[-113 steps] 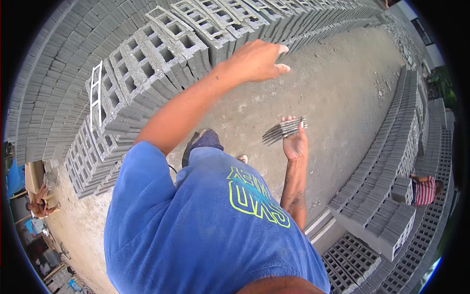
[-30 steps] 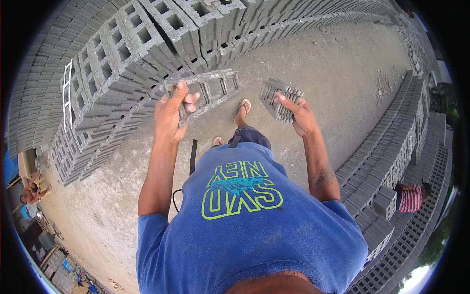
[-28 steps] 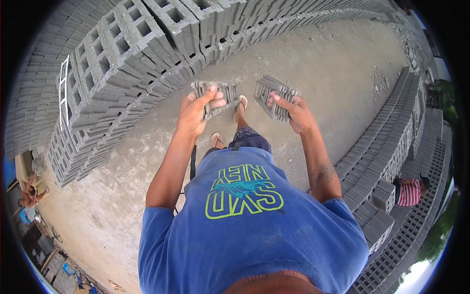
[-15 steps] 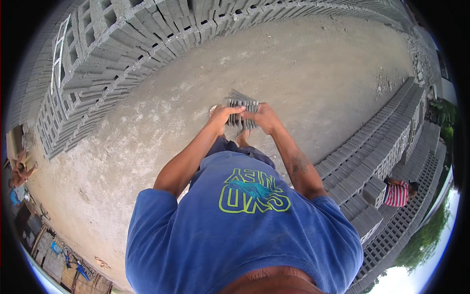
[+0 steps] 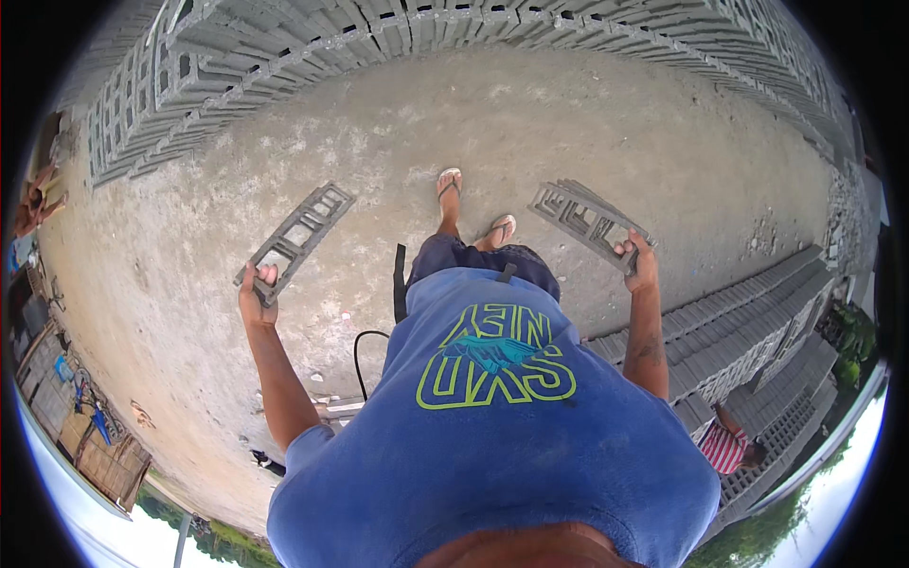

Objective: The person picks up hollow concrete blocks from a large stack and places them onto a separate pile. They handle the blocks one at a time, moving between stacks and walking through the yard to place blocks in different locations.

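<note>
My left hand (image 5: 258, 295) is closed around the near end of a grey frame (image 5: 312, 246) with rectangular openings. The frame tilts away toward the upper right, and my fingers reach through its end opening. On the other side, my right hand (image 5: 641, 262) grips the end of similar thin grey frames (image 5: 605, 209), which look stacked closely together and slant toward the upper left. Both arms are spread wide, with the held pieces well apart above the ground. The exact number of frames in each hand is hard to make out.
Long stacks of grey hollow blocks (image 5: 454, 30) curve along the far side. More block rows (image 5: 739, 308) stand at the right, where a person in a striped shirt (image 5: 723, 448) is among them. My sandaled feet (image 5: 450, 185) stand on the dusty ground (image 5: 426, 114).
My hands were together in front of me on one bunch of grey slotted pieces. They have since parted to left and right, each carrying frames. The view has also turned.
</note>
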